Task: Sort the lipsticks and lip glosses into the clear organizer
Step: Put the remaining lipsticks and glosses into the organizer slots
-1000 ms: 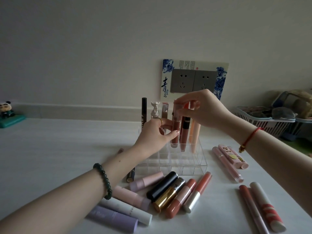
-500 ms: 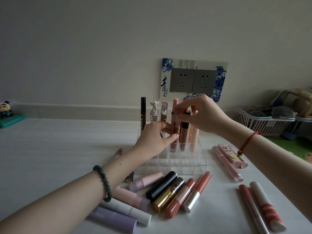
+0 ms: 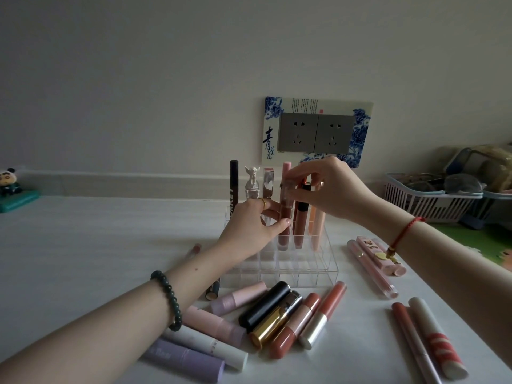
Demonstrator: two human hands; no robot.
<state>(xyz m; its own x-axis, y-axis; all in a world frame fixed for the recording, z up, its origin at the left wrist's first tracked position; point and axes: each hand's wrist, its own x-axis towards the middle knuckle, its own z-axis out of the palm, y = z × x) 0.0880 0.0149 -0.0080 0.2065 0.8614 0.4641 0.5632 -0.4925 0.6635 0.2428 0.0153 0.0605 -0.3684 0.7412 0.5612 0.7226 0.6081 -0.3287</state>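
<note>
The clear organizer (image 3: pixel 304 268) stands mid-table with several tubes upright in its back rows. A brown lip gloss tube (image 3: pixel 285 217) stands in a compartment; my right hand (image 3: pixel 332 189) pinches its clear cap from above, and my left hand (image 3: pixel 249 225) holds its lower body between thumb and fingers. Beside it stand a black-capped gloss (image 3: pixel 302 214) and a peach tube (image 3: pixel 318 225). Further left are a dark slim tube (image 3: pixel 234 187) and a white figurine-capped bottle (image 3: pixel 252 181). Several loose lipsticks (image 3: pixel 277 314) lie in front of the organizer.
More tubes lie at the right: a pink pair (image 3: pixel 379 256) and a red and white pair (image 3: pixel 432 345). A white basket (image 3: pixel 432 200) sits at the far right, a panda figure (image 3: pixel 9 184) at the far left. A socket plate (image 3: pixel 315 131) is on the wall.
The brown gloss tube has gone down into its compartment, with my right hand following it lower. My left hand stayed at the tube's lower part.
</note>
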